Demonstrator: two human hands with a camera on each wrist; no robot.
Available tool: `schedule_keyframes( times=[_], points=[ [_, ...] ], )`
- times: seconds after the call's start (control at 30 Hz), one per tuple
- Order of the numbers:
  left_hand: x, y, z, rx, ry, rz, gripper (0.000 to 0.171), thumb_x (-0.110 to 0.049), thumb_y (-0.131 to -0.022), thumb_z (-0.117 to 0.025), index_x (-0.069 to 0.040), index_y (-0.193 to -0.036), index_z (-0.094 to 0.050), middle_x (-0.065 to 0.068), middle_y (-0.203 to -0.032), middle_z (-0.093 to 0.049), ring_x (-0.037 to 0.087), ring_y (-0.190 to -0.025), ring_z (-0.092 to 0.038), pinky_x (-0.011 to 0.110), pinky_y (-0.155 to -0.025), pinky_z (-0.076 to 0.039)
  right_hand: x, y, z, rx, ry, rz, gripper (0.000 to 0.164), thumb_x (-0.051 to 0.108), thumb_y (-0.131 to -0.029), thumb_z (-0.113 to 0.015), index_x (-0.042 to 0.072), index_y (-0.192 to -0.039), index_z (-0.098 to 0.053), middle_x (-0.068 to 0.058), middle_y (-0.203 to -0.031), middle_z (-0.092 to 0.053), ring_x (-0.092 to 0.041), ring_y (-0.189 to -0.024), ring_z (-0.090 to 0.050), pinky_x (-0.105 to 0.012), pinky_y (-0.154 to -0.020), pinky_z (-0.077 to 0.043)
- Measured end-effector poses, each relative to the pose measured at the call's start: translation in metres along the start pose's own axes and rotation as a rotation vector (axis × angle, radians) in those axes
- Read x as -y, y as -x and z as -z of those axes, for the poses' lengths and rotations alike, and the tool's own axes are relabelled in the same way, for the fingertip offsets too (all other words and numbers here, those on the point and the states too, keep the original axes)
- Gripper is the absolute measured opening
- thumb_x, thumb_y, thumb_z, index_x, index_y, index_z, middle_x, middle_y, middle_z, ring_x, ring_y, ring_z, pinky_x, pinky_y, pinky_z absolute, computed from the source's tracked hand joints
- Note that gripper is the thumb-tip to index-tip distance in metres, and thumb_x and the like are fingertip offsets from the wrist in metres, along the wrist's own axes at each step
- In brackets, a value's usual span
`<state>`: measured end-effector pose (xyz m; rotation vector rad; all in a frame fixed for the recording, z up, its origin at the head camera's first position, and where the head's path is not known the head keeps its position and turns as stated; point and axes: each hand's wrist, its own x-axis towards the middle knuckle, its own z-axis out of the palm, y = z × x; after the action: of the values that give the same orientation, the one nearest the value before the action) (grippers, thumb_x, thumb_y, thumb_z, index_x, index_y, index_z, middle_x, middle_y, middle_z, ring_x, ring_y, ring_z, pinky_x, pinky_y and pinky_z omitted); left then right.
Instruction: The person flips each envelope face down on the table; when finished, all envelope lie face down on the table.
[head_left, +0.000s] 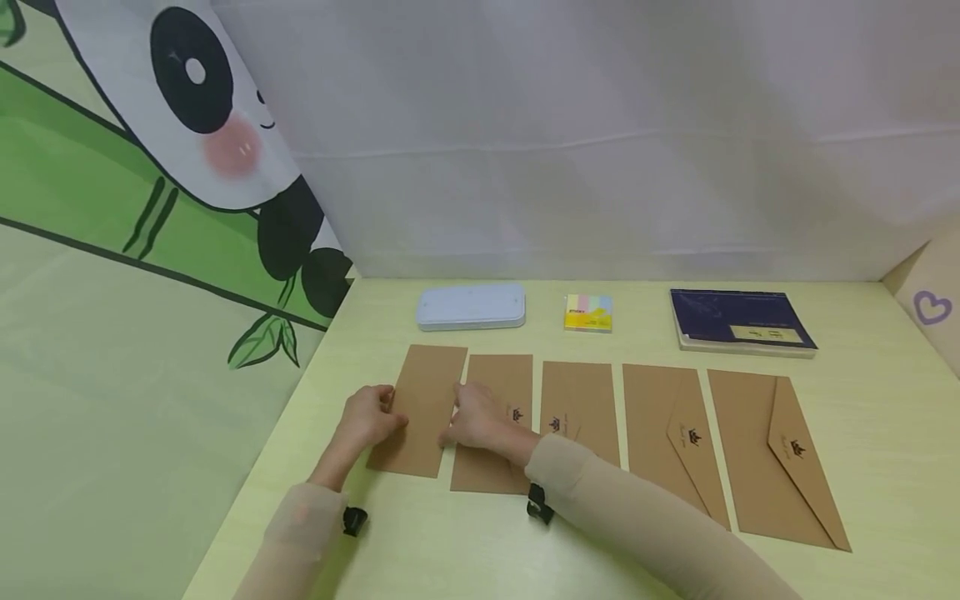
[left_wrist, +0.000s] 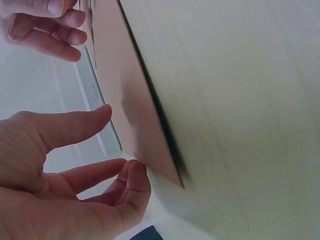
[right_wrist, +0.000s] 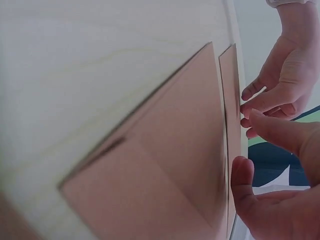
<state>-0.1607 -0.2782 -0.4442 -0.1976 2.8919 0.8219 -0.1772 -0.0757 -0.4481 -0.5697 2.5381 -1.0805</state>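
Brown paper envelopes lie in a row on the table. The leftmost envelope [head_left: 424, 400] shows a plain face. At its left edge is my left hand [head_left: 371, 417], thumb over the paper and fingertips by the edge. My right hand [head_left: 480, 419] is at its right edge, reaching over the second envelope [head_left: 480, 471] and partly covering it. In the left wrist view, the left hand [left_wrist: 75, 175] has thumb and fingers apart, without a pinch on the paper. The right hand [right_wrist: 280, 185] in the right wrist view also has loosely bent fingers, thumb spread.
Three more envelopes, the middle one [head_left: 581, 392], the fourth [head_left: 652, 417] and the rightmost [head_left: 750, 450], lie to the right. Behind the row are a pale tin case [head_left: 471, 307], sticky notes [head_left: 588, 313] and a dark blue notebook [head_left: 727, 317]. A white cloth [head_left: 585, 167] hangs behind the table.
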Motion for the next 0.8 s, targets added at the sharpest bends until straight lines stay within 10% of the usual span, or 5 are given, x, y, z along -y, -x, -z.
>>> schedule_keyframes(
  times=[0.53, 0.8],
  points=[
    [-0.036, 0.008, -0.011, 0.03, 0.153, -0.089, 0.062, -0.007, -0.08, -0.076, 0.007, -0.134, -0.048, 0.02, -0.117, -0.06, 0.032, -0.097, -0.062, 0.039, -0.075, -0.053, -0.025, 0.015, 0.024, 0.001, -0.115, 0.184, 0.063, 0.008, -0.07, -0.082, -0.007, -0.123, -0.053, 0.002, -0.06, -0.044, -0.009, -0.052, -0.04, -0.024, -0.048, -0.032],
    [-0.052, 0.008, -0.023, 0.121, 0.204, -0.131, 0.034, -0.006, -0.078, -0.076, 0.006, -0.108, -0.066, 0.008, -0.087, -0.066, 0.021, -0.081, -0.064, 0.037, -0.074, -0.052, -0.033, 0.03, 0.039, 0.009, -0.016, 0.086, 0.071, 0.019, -0.071, -0.082, 0.001, -0.131, -0.05, -0.009, -0.109, -0.058, -0.019, -0.088, -0.052, -0.033, -0.077, -0.046]
  ],
)
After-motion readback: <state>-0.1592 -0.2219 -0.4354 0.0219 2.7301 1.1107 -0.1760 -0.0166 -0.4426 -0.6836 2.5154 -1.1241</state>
